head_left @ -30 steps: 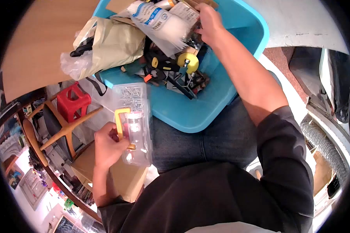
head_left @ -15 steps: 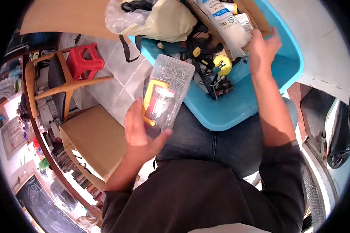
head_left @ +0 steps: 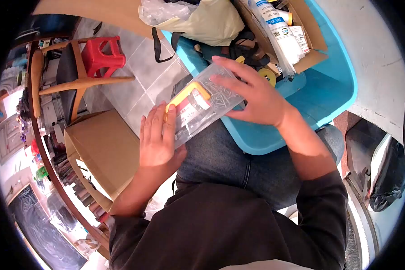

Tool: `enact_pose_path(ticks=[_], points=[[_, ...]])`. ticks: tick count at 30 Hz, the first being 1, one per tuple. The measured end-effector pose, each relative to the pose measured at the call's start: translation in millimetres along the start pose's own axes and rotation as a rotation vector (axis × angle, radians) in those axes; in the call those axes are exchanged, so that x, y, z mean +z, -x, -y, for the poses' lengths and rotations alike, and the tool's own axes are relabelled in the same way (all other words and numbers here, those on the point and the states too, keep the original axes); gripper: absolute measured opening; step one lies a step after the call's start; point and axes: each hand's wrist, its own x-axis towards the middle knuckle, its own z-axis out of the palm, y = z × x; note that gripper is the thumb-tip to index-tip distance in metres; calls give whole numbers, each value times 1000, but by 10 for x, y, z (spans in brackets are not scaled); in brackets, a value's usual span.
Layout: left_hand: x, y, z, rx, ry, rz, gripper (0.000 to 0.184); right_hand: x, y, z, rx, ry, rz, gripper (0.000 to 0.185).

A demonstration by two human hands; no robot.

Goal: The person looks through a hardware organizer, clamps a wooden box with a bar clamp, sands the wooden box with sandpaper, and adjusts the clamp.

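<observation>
A clear plastic case [head_left: 194, 118] lies tilted over my lap between both hands, with screws, a yellow handle-shaped piece [head_left: 186, 95] and a small jar [head_left: 197, 100] showing in it. My left hand [head_left: 157, 137] holds its lower left end, fingers over the top. At the upper right end, my right hand [head_left: 258, 96] grips the case with spread fingers on its top face. Behind it stands the blue bin [head_left: 330, 94], holding a cardboard box [head_left: 317, 58] with a labelled bag of white items [head_left: 283, 40]. Some tools in the bin are partly hidden by my right hand.
A cream bag [head_left: 211, 24] with a black strap rests at the bin's upper left edge. To the left are a red stool [head_left: 102, 56], a wooden chair [head_left: 72, 83] and a large cardboard box [head_left: 105, 155]. Shelves and a blackboard [head_left: 40, 229] stand at the far left.
My right hand has left the bin and moved onto the case. My left hand has closed on the case, which is now tilted further to the right. The view has shifted.
</observation>
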Motion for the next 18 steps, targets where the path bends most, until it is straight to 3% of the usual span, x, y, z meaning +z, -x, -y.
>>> enact_pose_path(ticks=[2, 6, 8, 11, 15, 18], points=[[67, -25, 4, 12, -76, -33, 106, -13, 34, -62, 149, -225, -30, 90], [91, -64, 57, 35, -91, -18, 102, 124, 32, -120, 77, -211, -59, 104], [86, -78, 57, 37, -91, 3, 101, 166, -19, -38, 279, -358, -82, 121], [43, -86, 43, -29, 9, 74, 101, 208, -26, -97, 396, -507, -14, 131], [74, -2, -7, -34, 67, 76, 104, 179, -17, -22, 453, -418, 38, 131], [49, -49, -162, -35, 12, 63, 107, 236, 31, -92, 313, -319, -24, 131]])
